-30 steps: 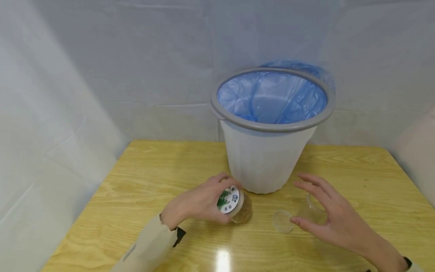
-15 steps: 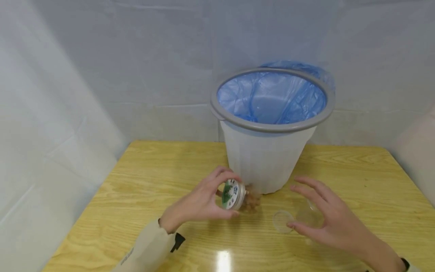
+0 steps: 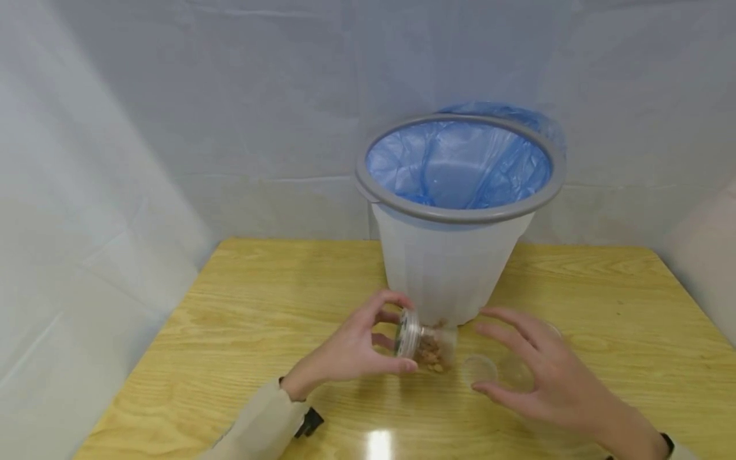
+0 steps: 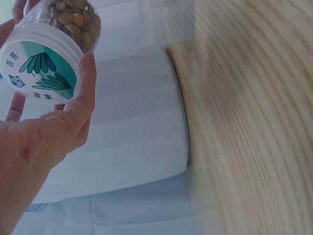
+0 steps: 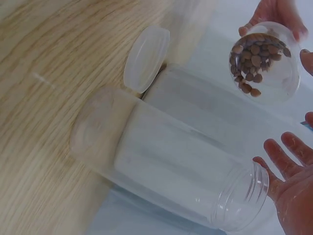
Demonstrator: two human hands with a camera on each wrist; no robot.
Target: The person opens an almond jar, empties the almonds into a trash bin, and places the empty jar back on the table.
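Note:
My left hand (image 3: 365, 342) grips a clear jar (image 3: 431, 351) by its white lid (image 4: 39, 68) with green leaves printed on it. Brown lumps fill part of the jar, which lies tilted on its side above the table, base toward the right. My right hand (image 3: 554, 377) is spread with bent, relaxed fingers around the neck of a second clear jar (image 5: 171, 156). That jar stands upright, uncapped, with nothing visible inside. Whether the fingers touch it, I cannot tell. Between the hands, a shallow clear lid (image 3: 480, 370) lies on the table.
A white bin (image 3: 451, 268) with a grey rim stands just behind the hands, lined with a blue bag (image 3: 460, 160). The wooden table (image 3: 276, 287) extends to both sides. Pale sheeting (image 3: 276, 128) hangs behind it.
The left hand has moved slightly right and turned the jar from lid up onto its side, and the lumps have shifted inside. My right hand has drifted a little left.

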